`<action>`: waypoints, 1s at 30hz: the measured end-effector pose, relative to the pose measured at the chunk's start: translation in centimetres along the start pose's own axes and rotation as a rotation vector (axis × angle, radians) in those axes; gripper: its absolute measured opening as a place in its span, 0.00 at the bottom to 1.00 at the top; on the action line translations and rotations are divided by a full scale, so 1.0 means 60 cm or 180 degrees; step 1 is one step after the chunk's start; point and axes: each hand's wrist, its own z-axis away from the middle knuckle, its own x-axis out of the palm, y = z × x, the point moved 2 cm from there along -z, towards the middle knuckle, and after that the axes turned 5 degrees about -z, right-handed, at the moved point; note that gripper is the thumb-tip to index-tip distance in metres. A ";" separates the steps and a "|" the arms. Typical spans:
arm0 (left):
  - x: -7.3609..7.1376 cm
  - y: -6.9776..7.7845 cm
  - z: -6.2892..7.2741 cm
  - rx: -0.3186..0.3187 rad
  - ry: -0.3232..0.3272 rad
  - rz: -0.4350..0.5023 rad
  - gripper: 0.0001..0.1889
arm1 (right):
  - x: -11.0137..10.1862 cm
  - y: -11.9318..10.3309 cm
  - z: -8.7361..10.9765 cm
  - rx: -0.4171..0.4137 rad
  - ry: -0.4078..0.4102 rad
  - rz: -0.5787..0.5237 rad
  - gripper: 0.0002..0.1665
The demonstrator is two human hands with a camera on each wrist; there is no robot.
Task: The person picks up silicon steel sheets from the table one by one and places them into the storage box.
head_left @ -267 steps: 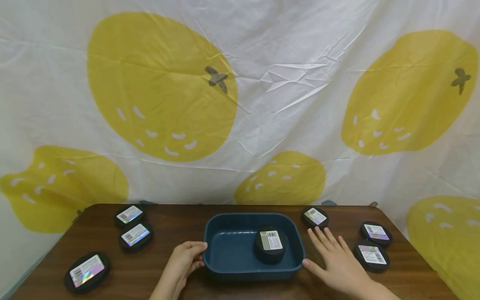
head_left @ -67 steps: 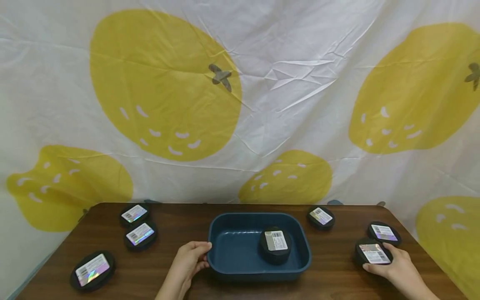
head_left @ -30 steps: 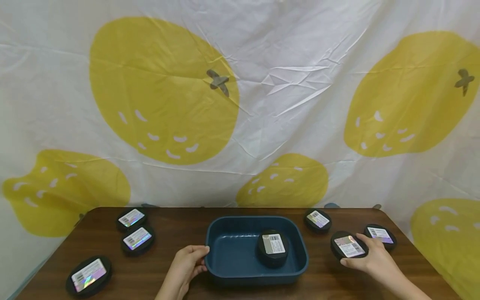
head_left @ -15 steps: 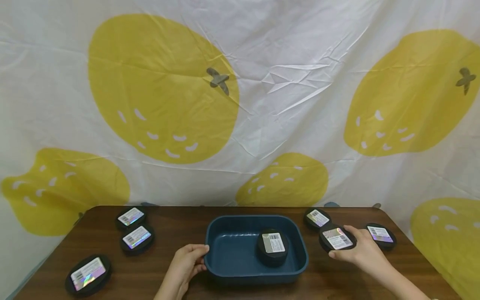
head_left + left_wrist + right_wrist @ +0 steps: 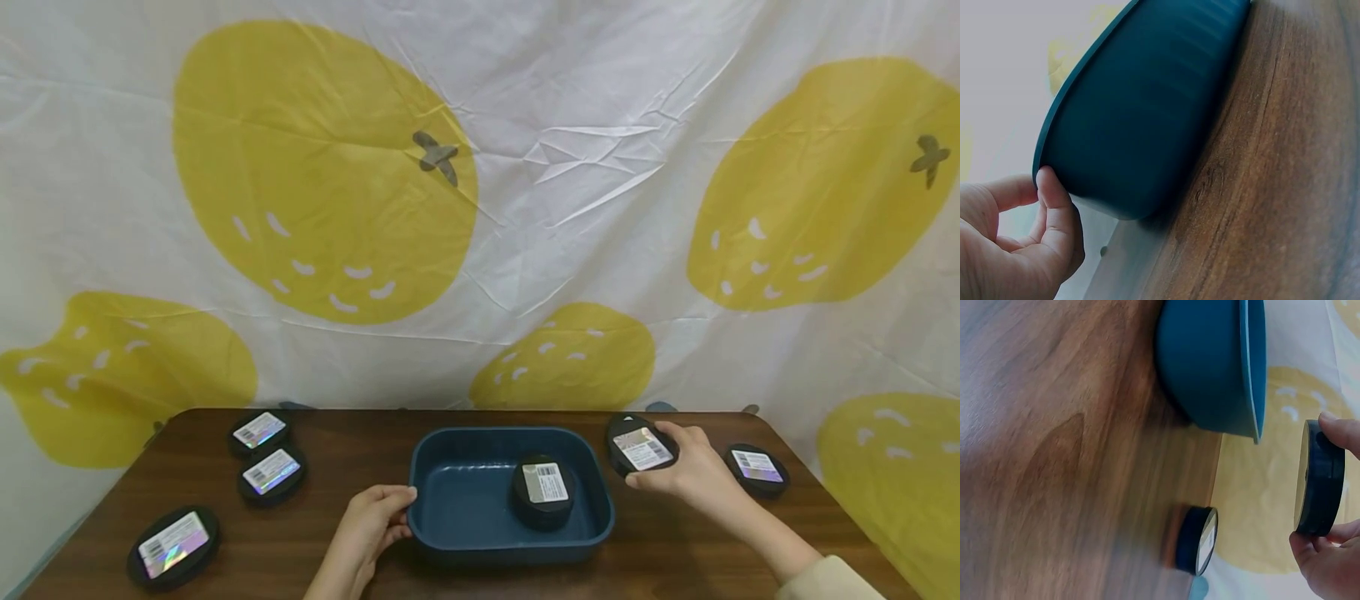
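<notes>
A deep blue rectangular tub [image 5: 498,550] stands on the table. My left hand [image 5: 363,533] pinches its left rim between thumb and fingers, as the left wrist view shows with the tub's rim [image 5: 1054,119]. Inside the tub, on the right, sits a round black tin [image 5: 543,493] with a white label. My right hand [image 5: 693,468] grips another flat black tin [image 5: 642,450] by its edge. In the right wrist view this tin [image 5: 1322,478] is up off the table, above a similar tin [image 5: 1194,540]. In the head view it mostly covers that back tin [image 5: 621,421].
One more labelled black tin [image 5: 756,471] lies at the table's right side. On the left are two close together, a rear tin [image 5: 258,431] and a nearer tin [image 5: 272,474], plus a front tin [image 5: 174,547]. A lemon-print cloth [image 5: 570,250] hangs behind the table [image 5: 345,442].
My right hand, open beside the tub at first, took hold of a tin on the right, lifted it and carried it left and back over the back tin. My left hand stayed on the rim.
</notes>
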 end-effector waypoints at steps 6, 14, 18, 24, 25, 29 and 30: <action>-0.004 -0.002 -0.001 0.0026 0.0010 -0.0032 0.10 | 0.014 -0.019 -0.007 -0.0087 0.0001 -0.0018 0.59; -0.006 -0.004 -0.002 0.0018 0.0013 -0.0045 0.12 | 0.032 -0.046 -0.010 -0.0117 -0.0043 -0.0147 0.57; -0.005 -0.005 -0.003 0.0005 0.0005 -0.0045 0.12 | 0.045 -0.058 -0.013 -0.0122 -0.0029 -0.0194 0.56; -0.004 -0.003 -0.002 -0.0004 -0.0008 -0.0035 0.12 | 0.063 -0.075 -0.016 -0.0226 -0.0017 -0.0125 0.55; -0.004 -0.003 -0.002 -0.0004 -0.0011 -0.0030 0.12 | 0.066 -0.077 -0.017 -0.0228 -0.0024 -0.0132 0.55; -0.002 -0.002 -0.003 -0.0001 -0.0030 -0.0015 0.12 | 0.077 -0.086 -0.016 -0.0273 -0.0015 -0.0225 0.55; -0.001 -0.002 -0.003 -0.0001 -0.0033 -0.0012 0.12 | 0.080 -0.088 -0.016 -0.0292 -0.0013 -0.0254 0.54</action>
